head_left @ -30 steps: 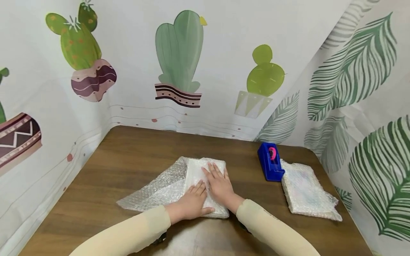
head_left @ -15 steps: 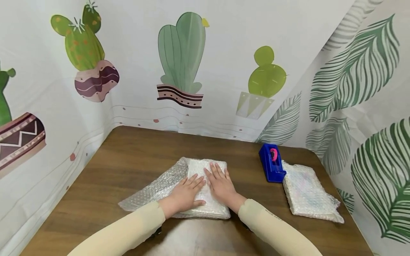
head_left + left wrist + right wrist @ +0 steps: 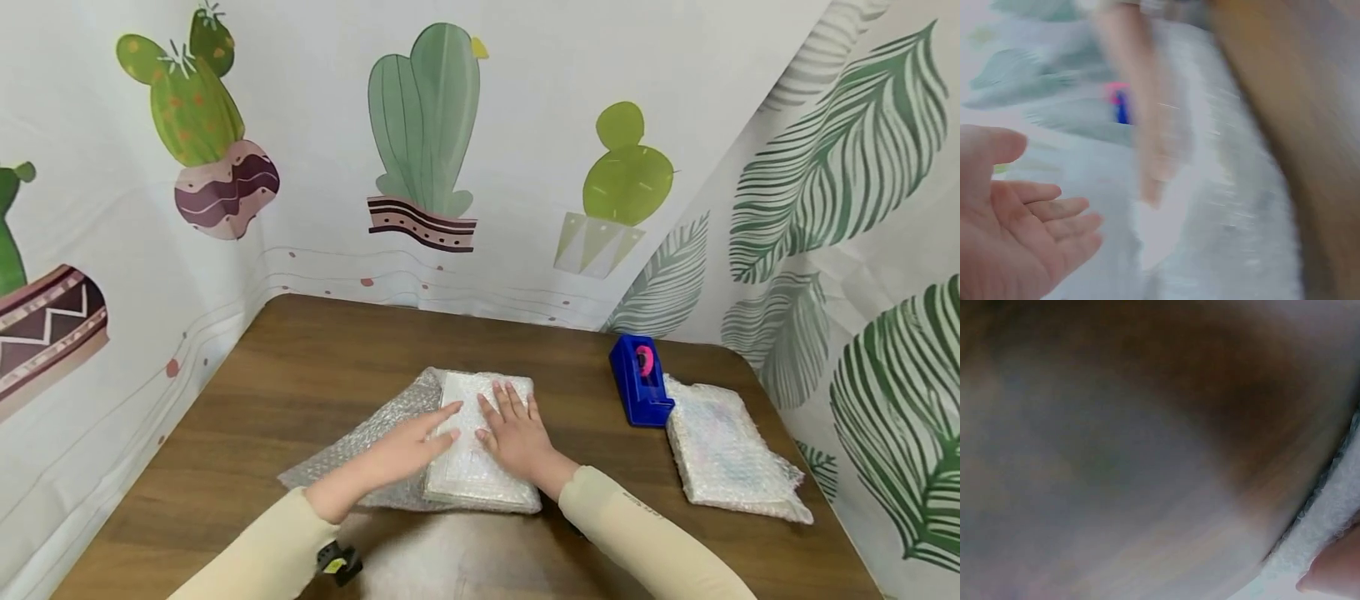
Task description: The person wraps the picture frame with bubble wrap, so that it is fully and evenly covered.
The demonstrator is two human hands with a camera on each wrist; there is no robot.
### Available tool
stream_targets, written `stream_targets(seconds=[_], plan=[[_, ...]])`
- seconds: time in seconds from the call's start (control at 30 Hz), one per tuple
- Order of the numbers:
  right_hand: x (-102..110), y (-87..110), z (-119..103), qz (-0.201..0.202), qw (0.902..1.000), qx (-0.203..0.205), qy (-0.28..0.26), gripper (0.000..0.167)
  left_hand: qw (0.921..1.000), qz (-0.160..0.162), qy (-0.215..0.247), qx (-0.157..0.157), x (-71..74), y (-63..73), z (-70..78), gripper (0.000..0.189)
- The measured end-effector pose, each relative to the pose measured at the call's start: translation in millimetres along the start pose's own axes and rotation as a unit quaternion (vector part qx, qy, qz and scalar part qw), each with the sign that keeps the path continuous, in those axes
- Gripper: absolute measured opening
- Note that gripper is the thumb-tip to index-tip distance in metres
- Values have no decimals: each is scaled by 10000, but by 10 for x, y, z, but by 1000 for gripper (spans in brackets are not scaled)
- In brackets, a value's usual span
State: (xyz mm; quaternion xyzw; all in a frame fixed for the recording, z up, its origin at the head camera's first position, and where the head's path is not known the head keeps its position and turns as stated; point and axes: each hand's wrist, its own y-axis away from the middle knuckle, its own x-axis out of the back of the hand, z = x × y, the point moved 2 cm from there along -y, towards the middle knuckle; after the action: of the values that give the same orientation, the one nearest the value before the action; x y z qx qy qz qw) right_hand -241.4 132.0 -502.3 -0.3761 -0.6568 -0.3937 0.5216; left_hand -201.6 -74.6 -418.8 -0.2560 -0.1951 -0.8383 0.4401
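A flat rectangular bundle [image 3: 468, 479] lies on the table under bubble wrap, its near edge looking layered. From its left side a loose flap of bubble wrap [image 3: 375, 433] spreads over the tabletop. My right hand [image 3: 517, 437] rests flat on the bundle's right half, fingers spread and pointing away from me. My left hand [image 3: 408, 446] is raised over the bundle's left edge, turned on its side with thumb and fingers apart. In the left wrist view that left hand [image 3: 1035, 231] shows an empty palm and loosely bent fingers.
To the right stands a blue tape dispenser [image 3: 641, 392] with a pink tape core. Beside it lies another bubble-wrapped flat package [image 3: 723, 450]. The brown wooden table [image 3: 300, 350] ends at a cactus-and-leaf patterned cloth [image 3: 517, 167] behind and at the sides.
My left hand has come off the bundle's top, shifted left toward its edge and turned onto its side. My right hand stays flat in place on the wrap.
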Motion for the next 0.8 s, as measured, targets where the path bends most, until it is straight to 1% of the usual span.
stream_targets(seconds=[0.03,0.07,0.1,0.17,0.2,0.23,0.3,0.33,0.4,0.43,0.5,0.53,0.57,0.6,0.63,0.7,0.77,0.8], plan=[[6,-1,7,31,10000,-13,8,62,9986,37,526,1,76,37,35,56],[10,0,15,58,10000,-19,14,62,9952,36,983,29,139,72,52,55],[14,0,21,72,10000,-23,-15,62,9898,-4,1424,37,187,102,57,55],[14,-1,30,95,9999,0,-102,62,9770,-161,2123,80,223,155,16,55],[11,-1,33,101,9998,22,-163,62,9703,-252,2398,174,214,189,-21,56],[8,-2,35,107,9997,54,-213,62,9616,-371,2703,297,189,230,-66,56],[-1,-5,38,112,9995,118,-260,62,9423,-620,3250,514,93,322,-176,58],[-10,-4,40,116,9996,137,-239,62,9312,-772,3506,638,28,373,-236,58],[-19,2,40,159,9995,147,-218,62,9041,-1097,4031,898,-117,471,-349,60],[-18,6,39,170,9996,132,-203,62,8888,-1276,4282,1021,-194,515,-405,60],[-12,13,35,145,9997,81,-188,62,8617,-1600,4627,1334,-337,598,-512,62],[-9,15,32,110,9998,62,-179,62,8518,-1720,4714,1504,-401,637,-562,64],[-7,17,26,95,9996,63,-240,62,8443,-1780,4766,1684,-454,674,-609,65],[-6,16,22,50,9997,67,-248,62,8403,-1779,4773,1857,-496,711,-652,67],[-6,15,18,15,9996,79,-272,62,8375,-1713,4781,2019,-524,742,-692,70],[-7,10,15,-22,9996,102,-260,62,8346,-1402,4824,2259,-548,771,-754,75],[-9,8,21,-6,9997,100,-225,62,8297,-1011,4960,2353,-548,766,-786,78],[-8,8,27,6,9997,92,-209,62,8257,-812,5056,2367,-547,754,-791,78]])
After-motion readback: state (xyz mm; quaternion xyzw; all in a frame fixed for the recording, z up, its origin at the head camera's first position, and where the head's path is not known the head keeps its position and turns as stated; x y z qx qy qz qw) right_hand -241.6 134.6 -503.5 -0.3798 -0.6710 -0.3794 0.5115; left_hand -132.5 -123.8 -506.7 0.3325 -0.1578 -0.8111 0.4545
